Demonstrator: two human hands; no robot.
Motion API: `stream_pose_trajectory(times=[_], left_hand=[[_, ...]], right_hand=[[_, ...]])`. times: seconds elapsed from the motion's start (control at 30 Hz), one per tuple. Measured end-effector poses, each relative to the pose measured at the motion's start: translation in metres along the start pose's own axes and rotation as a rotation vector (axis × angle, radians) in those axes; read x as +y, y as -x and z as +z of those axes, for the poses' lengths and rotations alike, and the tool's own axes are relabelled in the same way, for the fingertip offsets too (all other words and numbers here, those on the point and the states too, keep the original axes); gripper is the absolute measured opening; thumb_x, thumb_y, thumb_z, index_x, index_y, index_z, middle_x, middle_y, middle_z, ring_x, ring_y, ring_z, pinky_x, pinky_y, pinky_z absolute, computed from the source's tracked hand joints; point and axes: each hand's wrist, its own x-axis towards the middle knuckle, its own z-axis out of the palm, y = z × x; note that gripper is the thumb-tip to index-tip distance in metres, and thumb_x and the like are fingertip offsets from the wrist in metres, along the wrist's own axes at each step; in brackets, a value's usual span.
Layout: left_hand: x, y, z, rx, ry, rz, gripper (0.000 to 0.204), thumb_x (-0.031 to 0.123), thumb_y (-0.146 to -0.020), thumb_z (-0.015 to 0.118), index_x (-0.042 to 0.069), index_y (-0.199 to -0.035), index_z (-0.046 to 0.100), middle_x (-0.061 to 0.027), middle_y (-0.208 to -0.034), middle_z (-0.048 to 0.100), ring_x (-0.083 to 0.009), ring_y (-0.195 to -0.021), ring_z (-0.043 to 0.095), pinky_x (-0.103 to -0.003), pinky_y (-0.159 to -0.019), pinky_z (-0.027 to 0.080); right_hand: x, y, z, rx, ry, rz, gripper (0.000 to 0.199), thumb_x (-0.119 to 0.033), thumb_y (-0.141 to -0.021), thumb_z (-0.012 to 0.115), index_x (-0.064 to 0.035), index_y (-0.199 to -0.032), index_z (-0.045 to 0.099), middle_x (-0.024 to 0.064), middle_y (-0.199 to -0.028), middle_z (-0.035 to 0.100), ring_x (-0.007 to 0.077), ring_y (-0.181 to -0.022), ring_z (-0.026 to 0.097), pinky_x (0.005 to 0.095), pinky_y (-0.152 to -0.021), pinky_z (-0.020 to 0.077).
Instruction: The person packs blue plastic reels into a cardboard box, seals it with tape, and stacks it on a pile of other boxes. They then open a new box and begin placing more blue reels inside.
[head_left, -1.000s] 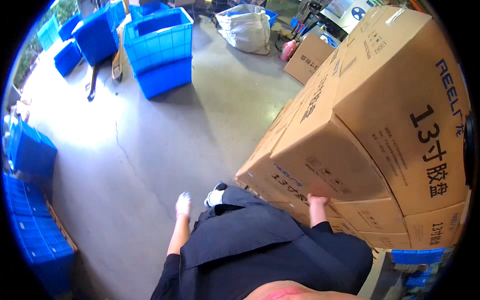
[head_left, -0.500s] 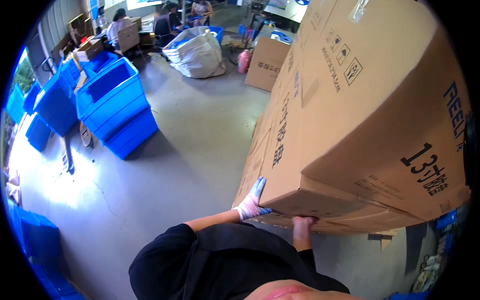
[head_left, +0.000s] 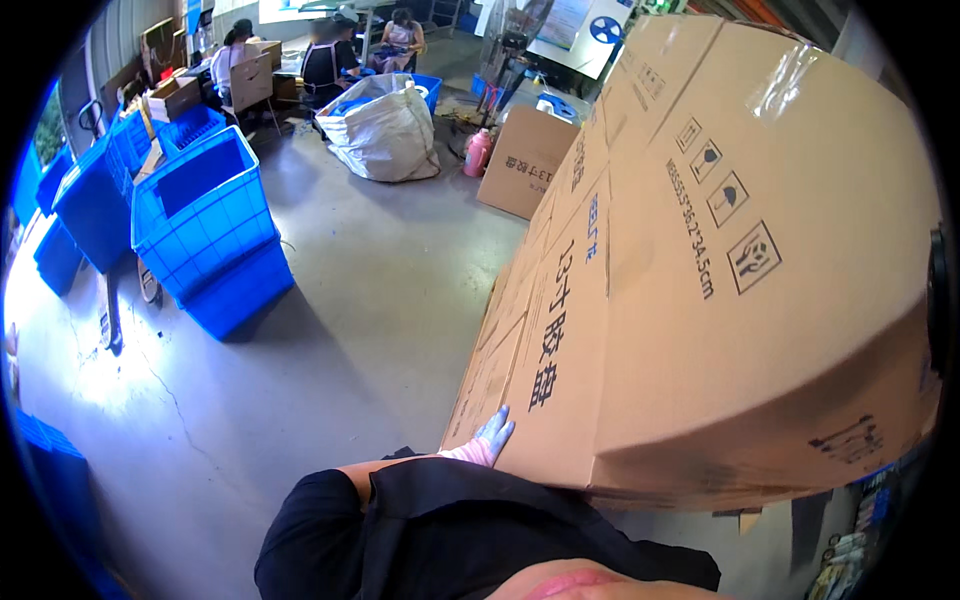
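Observation:
A tall stack of large brown cartons [head_left: 690,330] fills the right side, close against my body. Dark print and handling symbols mark the faces, and a strip of clear tape shines near the top. Stretched along the left face of the near carton are the fingers of my left hand [head_left: 485,440], in a white glove with bluish fingertips. They touch the cardboard without wrapping round it in any visible way. My dark clothing partly covers the left forearm. The right hand is out of sight, below the carton's near edge or behind my body.
Blue plastic crates [head_left: 205,230] stand stacked at the left, with a pallet jack [head_left: 108,315] beside them. Farther off are a white woven sack [head_left: 385,130], a pink thermos flask [head_left: 478,153] and a leaning carton [head_left: 525,160]. Several people sit at the back. More blue crates [head_left: 55,490] line the lower left.
The cartons now appear nearer and larger, and my view has shifted. My left hand has moved from the carton's lower corner to flat on its left face. The right hand has dropped from sight.

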Motion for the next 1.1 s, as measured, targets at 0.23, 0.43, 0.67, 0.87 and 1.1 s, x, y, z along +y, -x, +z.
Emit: stream_pose_trajectory(times=[0.23, 0.43, 0.67, 0.87, 1.1], left_hand=[[-0.018, -0.008, -0.018, -0.069, -0.032, 0.089, 0.135, 0.047, -0.054, 0.084, -0.002, -0.149, 0.002, -0.0353, -0.151, -0.002, -0.0486, -0.141, 0.002, -0.048, -0.115, 0.012], [-0.012, 0.002, -0.033, -0.116, -0.115, 0.107, 0.138, 0.049, -0.054, 0.084, -0.004, -0.148, -0.001, -0.0371, -0.150, -0.006, -0.0491, -0.142, -0.004, -0.049, -0.115, 0.009], [0.054, 0.003, -0.058, -0.228, -0.013, -0.146, 0.132, 0.039, -0.060, 0.084, -0.005, -0.147, -0.004, -0.0355, -0.151, -0.003, -0.0443, -0.144, 0.002, -0.040, -0.117, 0.013], [0.014, 0.067, -0.063, -0.459, 0.059, -0.279, 0.108, 0.033, -0.079, 0.071, 0.007, -0.151, -0.004, -0.0276, -0.155, 0.007, -0.0384, -0.142, 0.020, -0.039, -0.114, 0.023], [-0.097, 0.138, -0.119, -0.840, -0.422, 0.022, 0.047, 0.009, -0.088, 0.052, 0.008, -0.134, 0.047, -0.0221, -0.135, 0.049, -0.0349, -0.134, 0.038, -0.039, -0.109, 0.036]], right_hand=[[0.002, -0.016, -0.002, -0.033, 0.030, 0.029, 0.073, -0.065, -0.088, 0.041, -0.0148, -0.141, 0.041, 0.0087, -0.143, 0.044, 0.0255, -0.128, 0.043, 0.0455, -0.107, 0.0339], [0.021, -0.025, 0.011, -0.068, -0.013, 0.071, 0.074, -0.065, -0.088, 0.043, -0.0145, -0.141, 0.041, 0.0093, -0.142, 0.045, 0.0255, -0.127, 0.044, 0.0458, -0.106, 0.0349], [0.026, -0.019, 0.004, -0.063, -0.078, 0.036, 0.075, -0.065, -0.087, 0.046, -0.0143, -0.142, 0.040, 0.0099, -0.140, 0.046, 0.0254, -0.125, 0.046, 0.0461, -0.105, 0.0362], [0.050, -0.007, 0.011, -0.039, -0.113, 0.047, 0.077, -0.066, -0.086, 0.049, -0.0141, -0.142, 0.039, 0.0104, -0.139, 0.047, 0.0254, -0.124, 0.047, 0.0464, -0.104, 0.0373], [0.113, 0.007, -0.024, 0.074, 0.047, 0.116, 0.068, -0.060, -0.087, 0.050, -0.0119, -0.134, 0.043, 0.0128, -0.132, 0.050, 0.0277, -0.118, 0.049, 0.0461, -0.099, 0.0391]])
